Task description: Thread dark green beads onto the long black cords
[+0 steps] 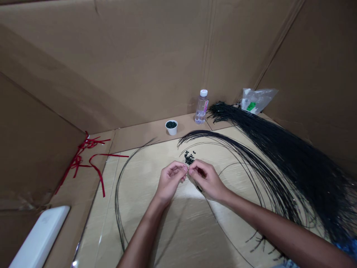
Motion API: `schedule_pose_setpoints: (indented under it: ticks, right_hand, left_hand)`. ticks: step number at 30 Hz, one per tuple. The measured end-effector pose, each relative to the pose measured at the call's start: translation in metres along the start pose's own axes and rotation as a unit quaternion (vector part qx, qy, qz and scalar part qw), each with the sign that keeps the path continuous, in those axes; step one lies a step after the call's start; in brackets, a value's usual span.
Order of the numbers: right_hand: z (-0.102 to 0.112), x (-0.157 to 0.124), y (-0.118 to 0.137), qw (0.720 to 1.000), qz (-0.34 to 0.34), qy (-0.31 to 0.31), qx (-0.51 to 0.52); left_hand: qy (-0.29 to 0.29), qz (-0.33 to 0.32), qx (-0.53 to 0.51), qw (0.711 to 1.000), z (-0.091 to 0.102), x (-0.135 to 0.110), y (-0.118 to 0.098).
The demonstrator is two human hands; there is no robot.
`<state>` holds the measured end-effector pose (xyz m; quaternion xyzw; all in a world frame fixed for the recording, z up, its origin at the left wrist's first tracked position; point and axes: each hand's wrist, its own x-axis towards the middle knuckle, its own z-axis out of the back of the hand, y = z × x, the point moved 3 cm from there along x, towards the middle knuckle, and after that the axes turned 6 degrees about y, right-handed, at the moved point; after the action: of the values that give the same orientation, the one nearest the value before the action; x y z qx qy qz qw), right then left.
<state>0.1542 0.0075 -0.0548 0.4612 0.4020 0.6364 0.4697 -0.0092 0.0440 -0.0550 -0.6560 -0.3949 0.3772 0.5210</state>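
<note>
My left hand (170,181) and my right hand (208,180) meet in a pinch, fingertips almost touching, over the middle of the work surface. A thin dark strand (216,219) runs from below my right hand down toward the lower right; my right fingers are closed on it. What my left thumb and finger pinch is too small to make out. Just beyond the fingertips lies a loose little heap of dark green beads (189,159). A white cup (171,131) filled with similar dark beads stands farther back.
Dark strands (251,160) curve along the right, beside a thick black bundle (292,156). A water bottle (201,108) and plastic bag (260,100) stand behind. At left are more strands (117,193), red ribbons (97,171) and a white oblong object (41,238). Cardboard walls (139,67) surround the surface.
</note>
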Motion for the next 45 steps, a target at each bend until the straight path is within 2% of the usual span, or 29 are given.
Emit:
schedule_pose_setpoints:
  ticks: [6, 19, 24, 28, 31, 33, 37, 45]
  right_hand:
    - [-0.001, -0.001, -0.001, 1.0, -0.006, -0.01, 0.005]
    - [0.0, -0.001, 0.001, 1.0, -0.012, -0.01, -0.002]
    - [-0.001, -0.001, -0.003, 1.0, -0.015, -0.015, -0.001]
    - [-0.002, -0.001, -0.004, 1.0, -0.005, -0.009, -0.011]
    - [-0.003, 0.0, -0.003, 1.0, 0.009, -0.004, -0.021]
    - [-0.003, 0.0, -0.003, 1.0, 0.008, -0.003, -0.028]
    - [-0.003, 0.0, -0.003, 1.0, -0.001, -0.008, -0.029]
    - [-0.002, -0.001, -0.001, 1.0, 0.001, -0.009, -0.023]
  left_hand:
    - [-0.023, -0.009, 0.006, 1.0, 0.001, 0.001, 0.0]
    - [-0.005, 0.015, 0.008, 1.0, 0.0, 0.001, 0.003]
    - [-0.004, -0.013, -0.003, 1.0, 0.003, 0.0, 0.0]
    - [0.021, -0.062, 0.119, 0.991, 0.004, -0.005, -0.016]
    - [0.024, -0.123, 0.239, 0.963, 0.004, -0.008, -0.028]
    - [0.014, -0.147, 0.281, 0.948, 0.005, -0.01, -0.031]
    - [-0.007, -0.162, 0.304, 0.939, 0.006, -0.01, -0.03]
    - [0.007, -0.186, 0.312, 0.932, 0.005, -0.01, -0.024]
